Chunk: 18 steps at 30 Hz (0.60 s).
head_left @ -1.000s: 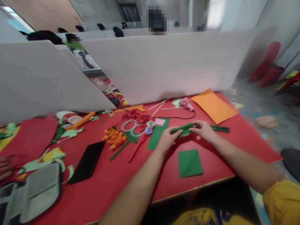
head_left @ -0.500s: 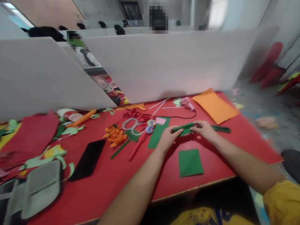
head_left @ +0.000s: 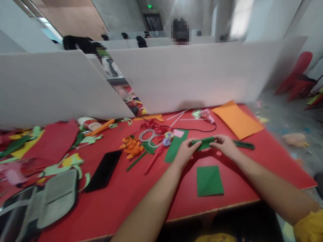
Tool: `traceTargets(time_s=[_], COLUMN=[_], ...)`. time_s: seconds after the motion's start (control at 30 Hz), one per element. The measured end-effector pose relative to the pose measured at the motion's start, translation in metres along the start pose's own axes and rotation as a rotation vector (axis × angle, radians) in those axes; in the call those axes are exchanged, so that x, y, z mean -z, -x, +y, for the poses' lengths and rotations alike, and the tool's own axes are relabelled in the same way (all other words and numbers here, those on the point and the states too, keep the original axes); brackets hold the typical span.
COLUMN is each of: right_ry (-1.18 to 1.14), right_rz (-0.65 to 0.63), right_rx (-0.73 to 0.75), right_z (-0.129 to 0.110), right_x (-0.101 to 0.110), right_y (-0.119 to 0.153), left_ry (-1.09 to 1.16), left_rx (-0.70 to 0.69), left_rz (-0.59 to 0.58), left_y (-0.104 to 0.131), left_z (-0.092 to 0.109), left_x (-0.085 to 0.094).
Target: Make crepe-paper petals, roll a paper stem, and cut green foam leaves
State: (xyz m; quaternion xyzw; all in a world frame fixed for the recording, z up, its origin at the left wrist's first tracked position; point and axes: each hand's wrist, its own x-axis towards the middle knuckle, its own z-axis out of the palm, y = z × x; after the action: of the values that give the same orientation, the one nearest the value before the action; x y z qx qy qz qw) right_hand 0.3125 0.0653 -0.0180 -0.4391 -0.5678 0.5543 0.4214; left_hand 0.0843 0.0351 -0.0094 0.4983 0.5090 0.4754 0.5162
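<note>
Between my two hands a small piece of green paper (head_left: 207,144) is held just above the red table, its upper edge looking folded or rolled over. My left hand (head_left: 186,150) pinches its left end, thumb in front. At the right end, the fingers and thumb of my right hand (head_left: 224,145) close on it. A flat green paper square (head_left: 210,180) with a diagonal crease lies below my hands. Just beyond my right hand rests a dark green elongated tool (head_left: 244,145), partly hidden. A larger green sheet (head_left: 173,153) lies left of my left hand.
A pink glue gun (head_left: 207,116) with a black cord and an orange sheet (head_left: 237,121) lie toward the back. Orange paper petals (head_left: 131,147), a red paper stick (head_left: 152,161), a black phone-like slab (head_left: 103,171) and an open grey case (head_left: 59,198) are leftward. A white partition (head_left: 191,74) stands behind.
The camera view has shifted, so the whole scene sits farther right and slightly lower. Both hands keep hold of the green paper with almost the same grip.
</note>
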Motion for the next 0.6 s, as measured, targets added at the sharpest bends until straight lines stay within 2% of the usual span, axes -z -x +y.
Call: traceTargets(time_s=[0.27, 0.43, 0.6], right_ry=[-0.044, 0.025, 0.093], right_rz=[0.041, 0.061, 0.081], right_rx=[0.014, 0.015, 0.011], right_z=[-0.002, -0.001, -0.012], right_x=[0.001, 0.004, 0.005], right_y=[0.0, 0.003, 0.01], left_ry=[0.03, 0.0, -0.01], left_rx=[0.004, 0.005, 0.064], left_rz=[0.023, 0.009, -0.005], left_y=[-0.001, -0.002, 0.0], left_z=[0.003, 0.0, 0.004], left_x=[0.0, 0.001, 0.003])
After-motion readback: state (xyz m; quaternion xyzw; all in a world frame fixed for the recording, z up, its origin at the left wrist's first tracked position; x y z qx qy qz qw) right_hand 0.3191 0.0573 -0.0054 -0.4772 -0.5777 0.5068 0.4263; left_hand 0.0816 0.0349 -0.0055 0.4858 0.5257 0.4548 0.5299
